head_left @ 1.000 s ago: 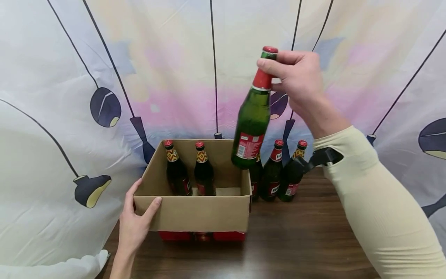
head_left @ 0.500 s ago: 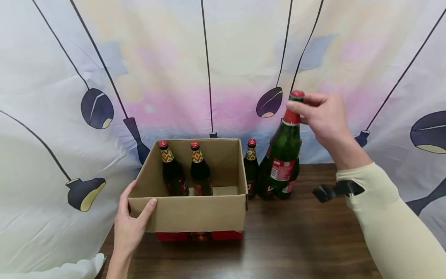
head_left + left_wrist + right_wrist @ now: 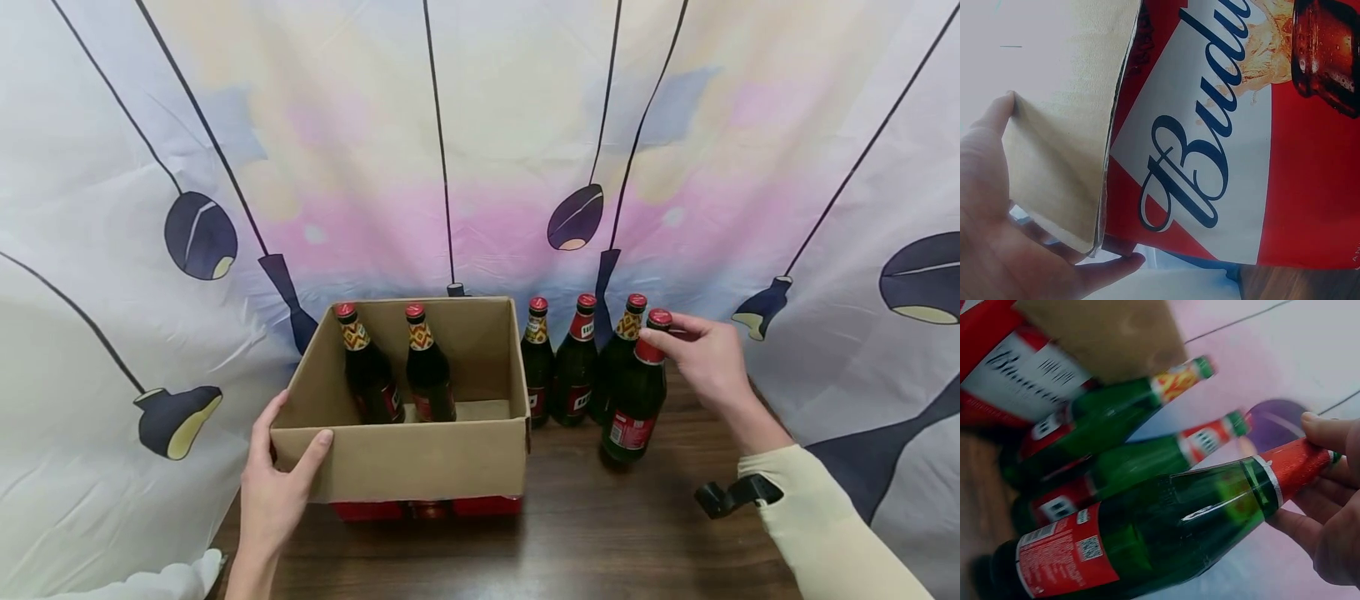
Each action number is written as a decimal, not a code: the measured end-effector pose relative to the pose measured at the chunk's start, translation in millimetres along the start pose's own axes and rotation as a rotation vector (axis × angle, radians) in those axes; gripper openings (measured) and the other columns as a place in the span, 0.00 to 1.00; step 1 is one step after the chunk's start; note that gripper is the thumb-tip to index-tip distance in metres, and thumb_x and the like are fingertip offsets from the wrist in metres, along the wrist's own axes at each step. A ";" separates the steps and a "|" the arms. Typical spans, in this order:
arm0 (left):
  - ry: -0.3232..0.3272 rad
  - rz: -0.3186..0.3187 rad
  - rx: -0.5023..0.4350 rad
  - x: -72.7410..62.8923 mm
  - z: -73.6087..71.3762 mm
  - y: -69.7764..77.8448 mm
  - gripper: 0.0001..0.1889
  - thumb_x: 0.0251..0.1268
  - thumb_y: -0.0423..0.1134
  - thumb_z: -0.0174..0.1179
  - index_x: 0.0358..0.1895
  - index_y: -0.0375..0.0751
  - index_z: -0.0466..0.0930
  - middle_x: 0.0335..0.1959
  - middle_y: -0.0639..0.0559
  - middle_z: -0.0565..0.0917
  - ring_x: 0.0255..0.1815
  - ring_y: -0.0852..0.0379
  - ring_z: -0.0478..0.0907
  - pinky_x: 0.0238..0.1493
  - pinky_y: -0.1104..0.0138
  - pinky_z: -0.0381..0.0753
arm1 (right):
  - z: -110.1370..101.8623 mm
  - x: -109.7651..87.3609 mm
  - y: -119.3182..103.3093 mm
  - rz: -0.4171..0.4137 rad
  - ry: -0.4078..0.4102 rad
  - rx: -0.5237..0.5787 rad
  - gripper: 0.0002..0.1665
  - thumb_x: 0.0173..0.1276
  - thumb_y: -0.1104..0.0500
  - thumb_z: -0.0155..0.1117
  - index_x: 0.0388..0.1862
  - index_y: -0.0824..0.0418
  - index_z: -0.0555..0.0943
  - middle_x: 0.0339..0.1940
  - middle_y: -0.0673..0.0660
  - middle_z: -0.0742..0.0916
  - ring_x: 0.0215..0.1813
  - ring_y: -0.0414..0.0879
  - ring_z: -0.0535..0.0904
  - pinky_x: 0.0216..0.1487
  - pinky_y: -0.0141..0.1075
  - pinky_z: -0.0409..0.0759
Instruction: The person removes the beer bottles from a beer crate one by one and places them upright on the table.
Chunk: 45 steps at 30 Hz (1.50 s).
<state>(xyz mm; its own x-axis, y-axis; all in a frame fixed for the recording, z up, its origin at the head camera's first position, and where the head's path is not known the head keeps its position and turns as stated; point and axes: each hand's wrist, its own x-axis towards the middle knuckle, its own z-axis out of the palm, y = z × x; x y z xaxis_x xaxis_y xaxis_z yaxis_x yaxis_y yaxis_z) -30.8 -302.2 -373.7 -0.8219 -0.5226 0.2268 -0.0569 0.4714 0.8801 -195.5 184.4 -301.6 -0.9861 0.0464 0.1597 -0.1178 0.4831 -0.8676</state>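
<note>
My right hand (image 3: 708, 358) grips a green beer bottle (image 3: 636, 408) by its red-foiled neck, just under the red cap. The bottle leans slightly at the front right of a row of similar bottles; whether its base touches the table cannot be told. At the left, my left hand (image 3: 276, 492) holds the folded-out flap of a cardboard box (image 3: 420, 462), thumb on the outside. In the left wrist view the box's printed red and white side (image 3: 1229, 144) shows beside the flap. Two dark bottles (image 3: 430, 375) with patterned necks stand inside the box, towards its left.
Right of the box stand three green bottles (image 3: 576, 375) close together on the dark wooden table (image 3: 600, 533). A patterned cloth (image 3: 517, 150) hangs behind everything. A black strap mount (image 3: 738, 493) sits on the right wrist.
From above the box's right edge, my right hand has carried the bottle right and down, to beside the other bottles. My left hand has kept its hold on the flap.
</note>
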 end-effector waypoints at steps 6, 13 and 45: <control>0.003 -0.004 -0.003 -0.4 0.4 0.7 0.43 0.71 0.48 0.69 0.84 0.72 0.57 0.78 0.45 0.69 0.63 0.59 0.67 0.52 0.67 0.67 | 6.7 -4.6 26.2 0.047 0.003 -0.020 0.45 0.71 0.37 0.71 0.76 0.64 0.75 0.74 0.71 0.78 0.72 0.63 0.76 0.44 0.26 0.75; 0.004 -0.015 0.000 0.3 0.3 0.5 0.42 0.71 0.49 0.69 0.83 0.73 0.57 0.78 0.45 0.69 0.63 0.60 0.68 0.52 0.69 0.67 | 10.1 -6.3 38.4 0.048 0.030 0.005 0.43 0.72 0.39 0.71 0.75 0.65 0.76 0.72 0.70 0.80 0.68 0.60 0.77 0.41 0.19 0.73; 0.012 0.031 -0.047 -4.2 -1.0 3.7 0.42 0.71 0.45 0.69 0.83 0.71 0.59 0.78 0.50 0.69 0.63 0.64 0.68 0.51 0.78 0.69 | 31.5 -10.0 -28.5 -0.268 0.288 0.278 0.32 0.67 0.57 0.79 0.70 0.53 0.83 0.69 0.56 0.86 0.70 0.42 0.82 0.68 0.28 0.76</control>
<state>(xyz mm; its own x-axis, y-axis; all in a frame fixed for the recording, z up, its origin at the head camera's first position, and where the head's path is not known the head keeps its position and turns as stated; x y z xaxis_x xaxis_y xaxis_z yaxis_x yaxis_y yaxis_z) -27.0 -299.0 -371.0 -0.8158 -0.5169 0.2593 -0.0044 0.4539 0.8910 -186.0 142.6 -293.3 -0.8488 0.2111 0.4847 -0.4290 0.2609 -0.8648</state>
